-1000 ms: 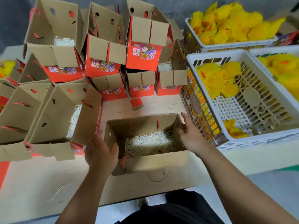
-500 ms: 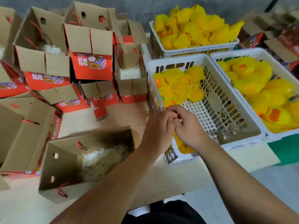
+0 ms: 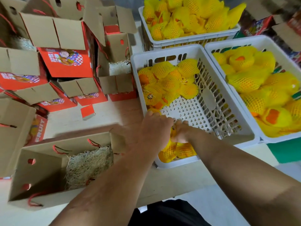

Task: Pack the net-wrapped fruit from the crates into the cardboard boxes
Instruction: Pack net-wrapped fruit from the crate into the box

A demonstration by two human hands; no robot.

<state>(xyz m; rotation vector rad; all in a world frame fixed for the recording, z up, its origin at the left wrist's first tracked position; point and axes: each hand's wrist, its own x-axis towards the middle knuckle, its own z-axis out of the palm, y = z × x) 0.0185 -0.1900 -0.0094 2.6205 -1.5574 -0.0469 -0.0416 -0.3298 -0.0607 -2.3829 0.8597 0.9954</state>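
Both hands reach into the near corner of the middle white crate (image 3: 171, 49). My left hand (image 3: 154, 128) lies palm down over yellow net-wrapped fruit (image 3: 177, 150) at the crate's near wall. My right hand (image 3: 180, 132) has its fingers curled round one of these fruits. More net-wrapped fruit (image 3: 169, 80) is heaped at the crate's far left. An open cardboard box (image 3: 40, 168) lined with pale shredded straw (image 3: 89, 167) stands on the table at the lower left, beside the crate.
Two more white crates of yellow net-wrapped fruit stand at the back (image 3: 192, 38) and at the right (image 3: 276, 139). Several open red and brown cardboard boxes (image 3: 65, 62) crowd the table's left and back. A small red card piece (image 3: 88, 111) lies on the table.
Both hands have moved from above the crate's near rim down into its near corner, onto the fruit there. The view has shifted further right.
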